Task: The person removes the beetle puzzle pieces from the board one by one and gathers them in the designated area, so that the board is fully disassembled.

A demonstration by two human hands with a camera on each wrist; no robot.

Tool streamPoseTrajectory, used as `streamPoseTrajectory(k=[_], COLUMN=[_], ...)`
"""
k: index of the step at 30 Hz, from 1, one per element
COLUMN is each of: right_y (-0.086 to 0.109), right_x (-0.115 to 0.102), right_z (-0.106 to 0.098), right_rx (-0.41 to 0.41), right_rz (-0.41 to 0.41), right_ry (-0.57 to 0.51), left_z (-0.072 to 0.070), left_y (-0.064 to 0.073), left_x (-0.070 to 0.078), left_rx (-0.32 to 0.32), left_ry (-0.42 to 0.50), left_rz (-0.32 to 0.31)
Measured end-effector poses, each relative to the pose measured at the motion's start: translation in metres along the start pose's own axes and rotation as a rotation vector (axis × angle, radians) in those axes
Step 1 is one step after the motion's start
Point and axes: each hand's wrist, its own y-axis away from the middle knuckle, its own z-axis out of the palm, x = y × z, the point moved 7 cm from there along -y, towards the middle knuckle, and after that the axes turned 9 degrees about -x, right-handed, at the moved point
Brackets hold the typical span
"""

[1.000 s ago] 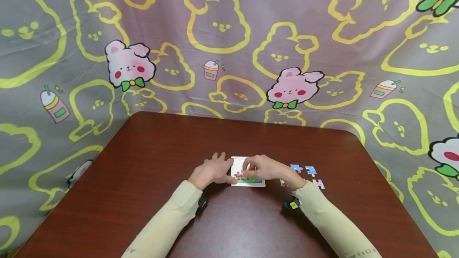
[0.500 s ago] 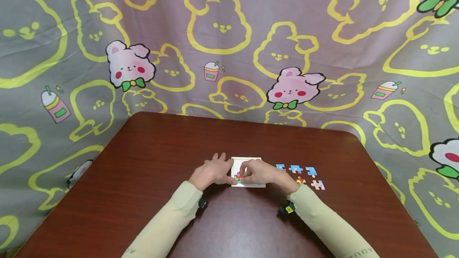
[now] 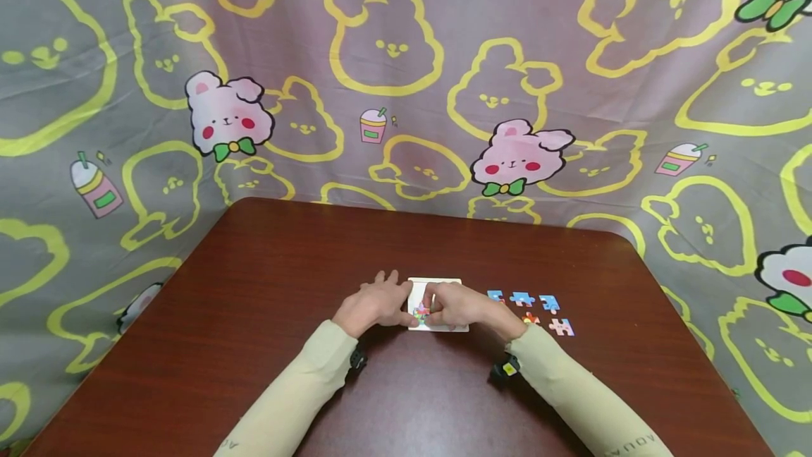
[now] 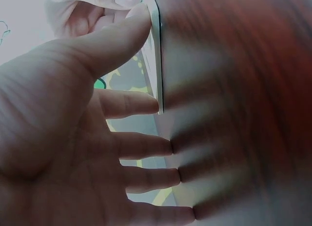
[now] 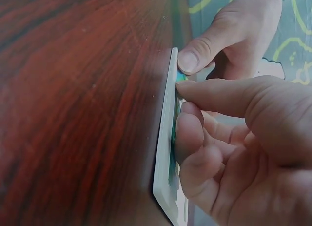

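A small white puzzle board lies flat on the table, with colourful puzzle pieces along its lower part. My left hand is at its left side, fingers spread and fairly straight, thumb resting on the edge. In the left wrist view the index fingertip touches the board's corner. My right hand bends over the board. In the right wrist view its thumb and curled fingers press close against the picture. Whether a piece is pinched between them is hidden.
Several loose puzzle pieces lie right of the board, partly behind the right wrist. The brown table has a rounded far edge, with a cartoon-print curtain behind it.
My right hand has shifted slightly left and down onto the board, uncovering more of the loose pieces on the right. The left hand stays in place.
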Motion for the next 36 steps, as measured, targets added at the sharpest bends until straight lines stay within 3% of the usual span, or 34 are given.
streamPoseTrajectory(k=[7, 18, 28, 36], right_y=[0.000, 0.004, 0.026, 0.047], right_x=[0.003, 0.002, 0.011, 0.026], right_z=[0.001, -0.007, -0.029, -0.034], right_rx=[-0.005, 0.022, 0.046, 0.020], right_rz=[-0.017, -0.050, -0.055, -0.076], right_ry=[-0.094, -0.135, -0.119, -0.109], left_z=[-0.002, -0.001, -0.001, -0.001], left_y=[0.002, 0.000, -0.001, -0.002], left_x=[0.001, 0.000, 0.001, 0.000], left_rx=[-0.003, -0.011, -0.017, -0.026], left_ry=[0.006, 0.004, 0.003, 0.012], left_rz=[-0.009, -0.013, -0.022, -0.016])
